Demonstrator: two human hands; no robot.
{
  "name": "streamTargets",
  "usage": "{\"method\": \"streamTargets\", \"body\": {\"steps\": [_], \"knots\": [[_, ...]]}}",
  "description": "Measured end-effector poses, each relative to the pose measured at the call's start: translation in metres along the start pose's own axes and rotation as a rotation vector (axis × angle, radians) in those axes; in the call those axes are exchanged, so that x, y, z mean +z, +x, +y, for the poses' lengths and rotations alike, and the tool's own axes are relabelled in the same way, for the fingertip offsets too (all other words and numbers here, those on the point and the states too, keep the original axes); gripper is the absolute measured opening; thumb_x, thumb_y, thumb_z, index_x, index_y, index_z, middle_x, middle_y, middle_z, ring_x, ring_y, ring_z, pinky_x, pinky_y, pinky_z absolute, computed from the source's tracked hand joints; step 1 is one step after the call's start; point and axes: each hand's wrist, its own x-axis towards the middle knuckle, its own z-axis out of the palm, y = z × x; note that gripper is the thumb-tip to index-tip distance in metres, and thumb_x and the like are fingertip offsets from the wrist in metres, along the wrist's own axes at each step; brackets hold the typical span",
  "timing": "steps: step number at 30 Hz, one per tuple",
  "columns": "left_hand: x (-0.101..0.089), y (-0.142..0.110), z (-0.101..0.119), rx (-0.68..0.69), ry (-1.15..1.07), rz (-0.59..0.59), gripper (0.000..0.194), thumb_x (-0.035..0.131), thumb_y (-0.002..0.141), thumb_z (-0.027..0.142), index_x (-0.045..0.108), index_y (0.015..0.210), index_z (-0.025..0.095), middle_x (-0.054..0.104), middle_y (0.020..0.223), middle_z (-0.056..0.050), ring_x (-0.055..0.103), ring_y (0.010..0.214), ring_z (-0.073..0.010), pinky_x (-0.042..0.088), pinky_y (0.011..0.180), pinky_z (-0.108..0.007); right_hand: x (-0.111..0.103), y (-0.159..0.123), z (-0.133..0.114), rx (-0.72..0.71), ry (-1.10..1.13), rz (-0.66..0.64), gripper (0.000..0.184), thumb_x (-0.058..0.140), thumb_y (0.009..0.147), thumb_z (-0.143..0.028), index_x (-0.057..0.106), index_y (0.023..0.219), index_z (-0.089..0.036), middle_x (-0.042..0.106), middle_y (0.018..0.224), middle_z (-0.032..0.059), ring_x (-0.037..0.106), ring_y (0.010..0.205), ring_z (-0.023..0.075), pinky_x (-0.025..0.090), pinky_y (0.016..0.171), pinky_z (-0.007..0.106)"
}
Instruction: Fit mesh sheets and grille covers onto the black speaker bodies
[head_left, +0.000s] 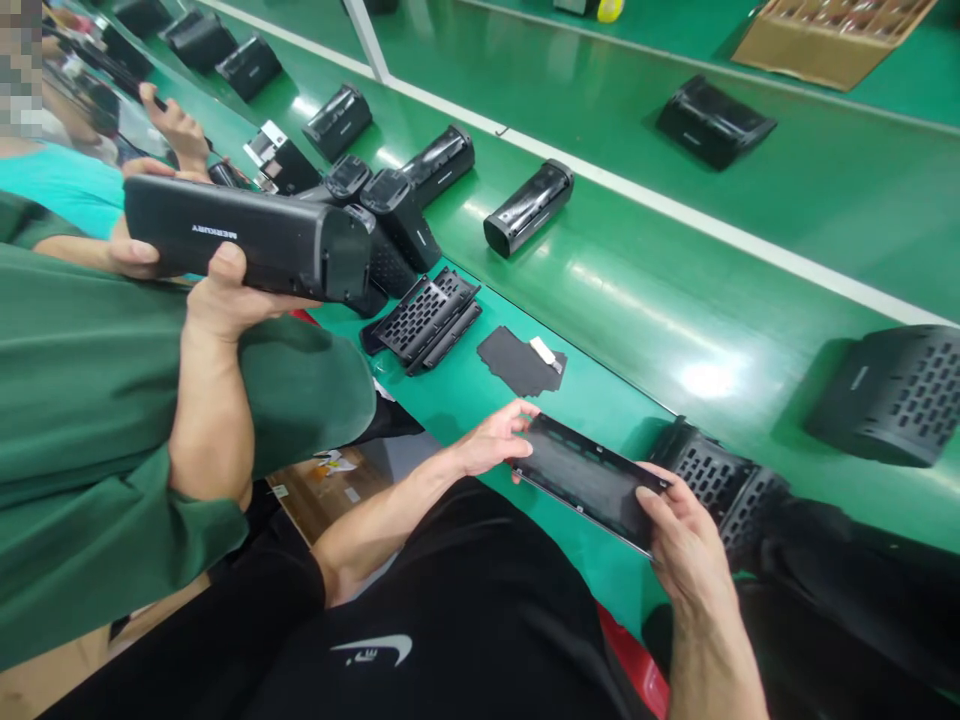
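A flat black rectangular panel with small clips along its edges is held between my two hands, tilted above the green bench edge. My left hand grips its left end, thumb on top and fingers below. At the other end, my right hand holds it with the thumb pressed on the face. Just beyond my left hand lie dark thin sheets with a small white piece on them. Perforated black panels are stacked beside my right hand.
On my left, a co-worker in green holds a black speaker-like housing marked MERKURY. More perforated panels lie ahead. Black housings stand along the green belt, one large at the right. A cardboard box sits at the back.
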Motion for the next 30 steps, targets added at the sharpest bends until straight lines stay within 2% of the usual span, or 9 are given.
{"method": "streamTargets", "body": {"steps": [5,9,14,18,24,30], "knots": [[0.0,-0.005,0.008,-0.004,0.082,-0.101,0.079,0.089,0.075,0.032,0.045,0.141,0.03,0.054,0.111,-0.002,0.059,0.064,-0.0064,0.05,0.046,-0.015,0.004,-0.012,-0.005,-0.037,-0.093,0.002,0.072,0.099,0.059,-0.046,0.07,0.122,-0.027,0.072,0.087,0.0005,0.069,0.078,0.0214,0.06,0.071,0.032],[0.002,-0.009,0.015,-0.041,0.164,-0.132,0.093,0.092,0.073,0.031,0.041,0.151,0.032,0.051,0.108,-0.001,0.058,0.066,-0.0071,0.054,0.047,-0.018,0.002,-0.017,-0.006,-0.037,-0.094,-0.019,0.073,0.098,0.06,-0.047,0.07,0.126,-0.028,0.067,0.084,-0.0012,0.066,0.076,0.0199,0.058,0.067,0.03],[0.005,-0.01,0.016,-0.038,0.136,-0.133,0.083,0.089,0.076,0.032,0.045,0.147,0.031,0.05,0.106,-0.001,0.058,0.064,-0.0068,0.052,0.046,-0.017,-0.001,-0.017,-0.006,-0.047,-0.085,-0.007,0.068,0.095,0.064,-0.048,0.073,0.125,-0.028,0.061,0.076,-0.0044,0.058,0.065,0.0149,0.053,0.062,0.026],[0.008,-0.008,0.012,-0.022,0.101,-0.095,0.062,0.077,0.085,0.034,0.051,0.141,0.029,0.05,0.1,0.0,0.055,0.061,-0.0057,0.047,0.043,-0.014,-0.002,-0.013,-0.004,-0.016,-0.064,-0.005,0.064,0.094,0.066,-0.05,0.072,0.122,-0.028,0.069,0.082,-0.0013,0.065,0.069,0.0191,0.057,0.063,0.03],[0.01,-0.007,0.008,0.008,0.07,-0.133,0.07,0.08,0.08,0.032,0.048,0.142,0.027,0.052,0.104,0.0,0.058,0.059,-0.007,0.05,0.041,-0.018,-0.007,-0.009,-0.008,0.032,-0.048,0.009,0.061,0.094,0.066,-0.051,0.073,0.119,-0.027,0.075,0.087,0.0031,0.072,0.075,0.0248,0.061,0.069,0.036],[0.012,-0.007,0.007,0.004,0.067,-0.133,0.075,0.085,0.079,0.034,0.047,0.144,0.028,0.055,0.105,-0.002,0.06,0.062,-0.0078,0.05,0.043,-0.016,-0.008,-0.013,-0.01,0.009,-0.043,0.042,0.065,0.098,0.061,-0.049,0.074,0.118,-0.028,0.068,0.076,-0.0023,0.067,0.066,0.0198,0.06,0.064,0.031]]}}
